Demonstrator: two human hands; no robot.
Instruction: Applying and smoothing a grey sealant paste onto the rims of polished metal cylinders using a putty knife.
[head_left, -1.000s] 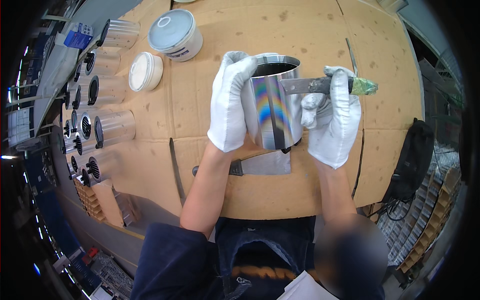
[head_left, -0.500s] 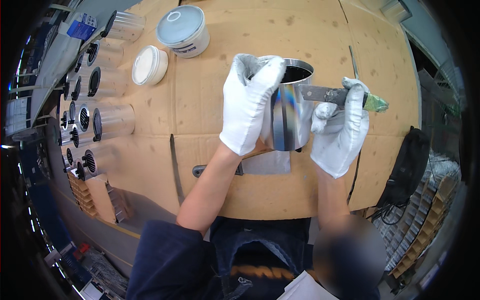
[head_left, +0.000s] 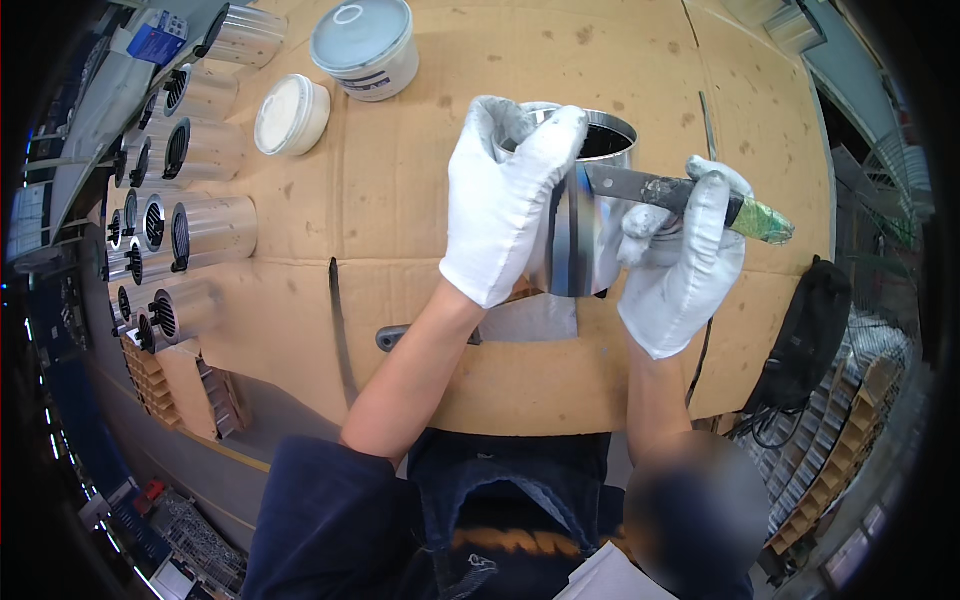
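Shifted a little to the right since a second ago, with the shiny can (head_left: 583, 235) between both hands. Gripping its left side and rim with the gloved left hand (head_left: 500, 215), now wrapped further across. Gripping a narrow scraper (head_left: 655, 188) with the gloved right hand (head_left: 685, 260), with the blade just below the can's rim and the handle tilted lower than before. Held above the cardboard (head_left: 400, 200), partly hiding a wide scraper (head_left: 545, 320).
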